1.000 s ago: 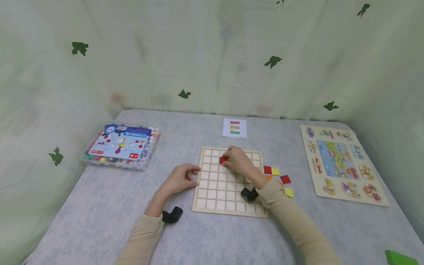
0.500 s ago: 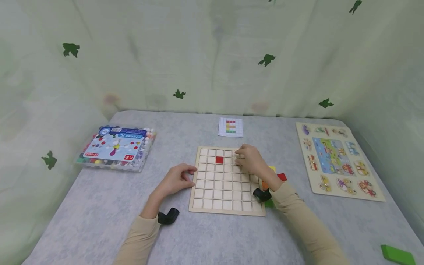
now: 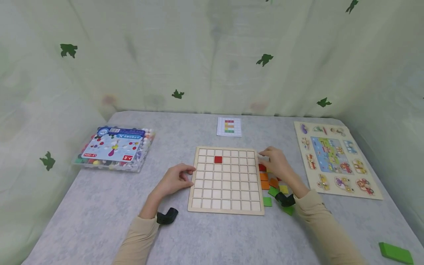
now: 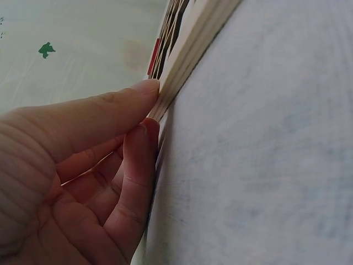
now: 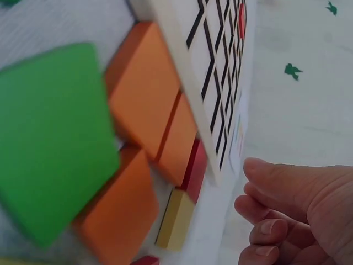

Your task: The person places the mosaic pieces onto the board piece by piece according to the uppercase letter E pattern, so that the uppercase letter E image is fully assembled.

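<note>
A square wooden grid board (image 3: 216,184) lies on the table, with one red square tile (image 3: 218,159) in a cell of its second row from the far side. My left hand (image 3: 173,180) rests its thumb and fingertips against the board's left edge; the left wrist view shows the thumb (image 4: 127,107) touching that edge. Just off the board's far right side is my right hand (image 3: 277,162), fingers loosely bent and nothing between them. Beneath and beside it lie loose red, orange (image 5: 146,91), yellow (image 5: 175,221) and green (image 5: 55,138) tiles, some partly hidden by the hand and wrist.
A paper card (image 3: 229,127) with a coloured grid pattern lies beyond the board. At the left is a clear plastic box (image 3: 114,149) of coloured pieces. A wooden picture puzzle (image 3: 334,158) lies at the right, and a green block (image 3: 395,253) near the front right.
My right hand has let go of the red tile, leaving it in its cell, and moved right off the board to the loose tiles. My left hand stays at the board's left edge.
</note>
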Tool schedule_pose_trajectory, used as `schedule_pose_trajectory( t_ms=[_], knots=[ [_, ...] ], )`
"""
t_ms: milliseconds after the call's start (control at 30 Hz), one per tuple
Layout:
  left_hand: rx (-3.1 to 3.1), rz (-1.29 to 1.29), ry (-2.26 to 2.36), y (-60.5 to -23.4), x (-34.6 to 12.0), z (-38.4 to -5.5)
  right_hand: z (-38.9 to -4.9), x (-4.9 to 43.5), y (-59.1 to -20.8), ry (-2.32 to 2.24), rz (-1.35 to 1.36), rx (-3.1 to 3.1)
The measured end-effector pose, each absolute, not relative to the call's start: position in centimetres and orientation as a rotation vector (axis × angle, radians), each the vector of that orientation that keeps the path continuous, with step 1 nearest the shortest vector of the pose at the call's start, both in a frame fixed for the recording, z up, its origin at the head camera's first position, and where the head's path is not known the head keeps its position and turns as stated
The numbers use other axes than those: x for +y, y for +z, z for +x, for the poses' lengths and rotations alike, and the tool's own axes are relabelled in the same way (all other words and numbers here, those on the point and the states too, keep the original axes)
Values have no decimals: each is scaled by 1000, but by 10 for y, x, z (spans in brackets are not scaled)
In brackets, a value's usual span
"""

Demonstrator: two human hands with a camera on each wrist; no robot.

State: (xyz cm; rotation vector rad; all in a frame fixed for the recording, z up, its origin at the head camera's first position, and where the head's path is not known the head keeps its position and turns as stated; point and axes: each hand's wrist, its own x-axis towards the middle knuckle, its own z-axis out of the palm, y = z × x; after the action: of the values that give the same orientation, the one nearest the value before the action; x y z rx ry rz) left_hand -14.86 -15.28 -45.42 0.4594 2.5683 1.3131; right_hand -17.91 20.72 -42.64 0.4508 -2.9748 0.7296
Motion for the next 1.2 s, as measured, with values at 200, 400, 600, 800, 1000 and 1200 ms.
schedule_pose_trajectory(
  t_ms=[200, 400, 600, 800, 1000, 1200],
  knots=[
    [2570, 453, 1319, -456, -154, -148, -174, 217, -430, 733, 439, -3010],
    [2568, 452, 1329, -456, -155, -146, -172, 220, -436, 711, 423, -3029],
    [2560, 462, 1332, -455, -156, -146, -170, 223, -440, 714, 425, -3036],
    [2578, 509, 1327, -455, -155, -147, -171, 227, -442, 745, 466, -3047],
    [2586, 507, 1319, -455, -154, -147, -170, 227, -445, 741, 487, -3059],
    [2582, 506, 1318, -455, -154, -147, -171, 226, -446, 702, 548, -3050]
  ],
)
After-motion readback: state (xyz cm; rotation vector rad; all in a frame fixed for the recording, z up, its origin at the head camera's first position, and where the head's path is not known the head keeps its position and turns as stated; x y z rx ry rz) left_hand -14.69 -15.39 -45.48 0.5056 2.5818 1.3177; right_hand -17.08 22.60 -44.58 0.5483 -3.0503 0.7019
